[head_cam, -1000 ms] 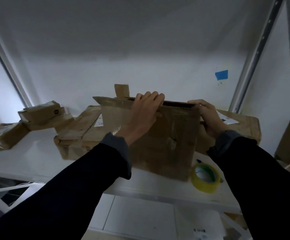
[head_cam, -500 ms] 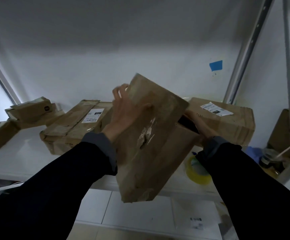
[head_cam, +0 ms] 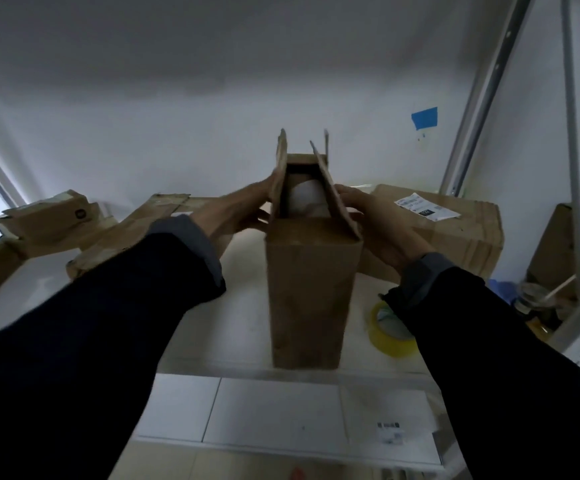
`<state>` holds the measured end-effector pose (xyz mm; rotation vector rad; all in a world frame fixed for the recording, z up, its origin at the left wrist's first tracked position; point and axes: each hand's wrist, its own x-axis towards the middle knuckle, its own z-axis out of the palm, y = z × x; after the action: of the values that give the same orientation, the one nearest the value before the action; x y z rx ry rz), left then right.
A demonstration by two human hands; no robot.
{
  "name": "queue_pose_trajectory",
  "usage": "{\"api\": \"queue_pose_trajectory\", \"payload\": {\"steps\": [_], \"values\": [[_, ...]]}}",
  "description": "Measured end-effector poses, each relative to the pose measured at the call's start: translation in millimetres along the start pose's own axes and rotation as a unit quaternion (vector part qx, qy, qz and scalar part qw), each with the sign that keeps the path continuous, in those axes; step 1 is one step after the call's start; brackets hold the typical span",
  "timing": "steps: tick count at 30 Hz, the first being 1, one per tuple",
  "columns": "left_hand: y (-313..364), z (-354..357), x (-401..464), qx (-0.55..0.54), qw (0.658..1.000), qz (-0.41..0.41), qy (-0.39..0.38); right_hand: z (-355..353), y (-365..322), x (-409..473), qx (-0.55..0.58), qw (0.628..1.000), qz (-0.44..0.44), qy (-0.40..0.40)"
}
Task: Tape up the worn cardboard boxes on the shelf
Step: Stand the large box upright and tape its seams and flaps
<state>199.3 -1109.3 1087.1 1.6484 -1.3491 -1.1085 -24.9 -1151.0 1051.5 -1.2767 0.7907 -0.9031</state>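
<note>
— Right, so where's the box [head_cam: 311,292] now?

— Standing on end at the front edge of the shelf [head_cam: 212,341], straight between the two hands. Its top is open, long flaps up, and something pale [head_cam: 307,202] shows inside.

— And the hands?

— The left hand [head_cam: 238,211] lies against the outside of the left flap [head_cam: 280,174], fingers mostly straight as far as I can see. The right hand [head_cam: 375,226] is flat against the right flap [head_cam: 335,195], which already leans inward. Neither is wrapped round anything.

— How would you do this bit well?

— I'd fold the short end flaps in first, then bring both long flaps down together so the edges meet over the middle. Keep one palm on the seam; the tape roll [head_cam: 390,329] sits just under the right forearm, near enough to grab without letting go. The box is tall and narrow, so I'd press downward, not sideways, or it may tip.

— Different from half a second back?

— Yes. Then it was tilted in the air, broad face toward us, left hand gripping its upper edge. Now it's been turned and set upright, narrow face forward, and the hands have gone to the flaps.
</note>
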Motion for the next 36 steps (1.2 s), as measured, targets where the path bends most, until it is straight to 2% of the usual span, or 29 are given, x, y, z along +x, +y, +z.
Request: {"api": "queue_pose_trajectory", "payload": {"steps": [2, 5, 7, 9, 12, 14, 15, 17, 19, 21, 24, 28, 32, 36], "values": [[14, -19, 9, 0.038, 0.999, -0.007, -0.014, 2, 6, 3, -0.04, 0.999, -0.01, 0.002], [53, -37, 9, 0.119, 0.983, -0.044, -0.129, 16, 9, 1, -0.093, 0.995, -0.024, 0.008], [75, -36, 10, 0.207, 0.963, -0.053, -0.165, 28, 13, 6, -0.113, 0.993, -0.025, 0.006], [85, -26, 15, 0.332, 0.926, -0.063, -0.168, 40, 16, 11, -0.134, 0.99, -0.04, -0.002], [72, -11, 35, 0.482, 0.867, -0.07, -0.101, 38, 14, 22, -0.146, 0.987, -0.041, -0.048], [61, -4, 42, 0.482, 0.872, -0.057, -0.055, 20, 16, 33, -0.156, 0.987, -0.028, -0.036], [58, -2, 43, 0.473, 0.879, -0.05, -0.038, 8, 19, 39, -0.165, 0.986, -0.032, 0.005], [56, -3, 42, 0.47, 0.881, -0.041, -0.032, -18, 30, 52, -0.145, 0.984, -0.033, 0.1], [57, -8, 43, 0.471, 0.881, -0.042, -0.031, -37, 37, 64, -0.123, 0.983, -0.024, 0.132], [58, -13, 43, 0.462, 0.885, -0.047, -0.038, -49, 41, 72, -0.147, 0.977, -0.024, 0.152], [58, -26, 37, 0.458, 0.886, -0.058, -0.048, -56, 40, 76, -0.19, 0.969, -0.025, 0.156], [54, -45, 34, 0.463, 0.882, -0.059, -0.066, -57, 40, 84, -0.202, 0.974, -0.014, 0.105], [51, -52, 38, 0.499, 0.859, -0.001, -0.114, -51, 56, 80, -0.132, 0.986, -0.025, 0.097], [53, -50, 44, 0.527, 0.836, 0.044, -0.149, -43, 55, 48, -0.133, 0.982, -0.045, 0.123]]}}
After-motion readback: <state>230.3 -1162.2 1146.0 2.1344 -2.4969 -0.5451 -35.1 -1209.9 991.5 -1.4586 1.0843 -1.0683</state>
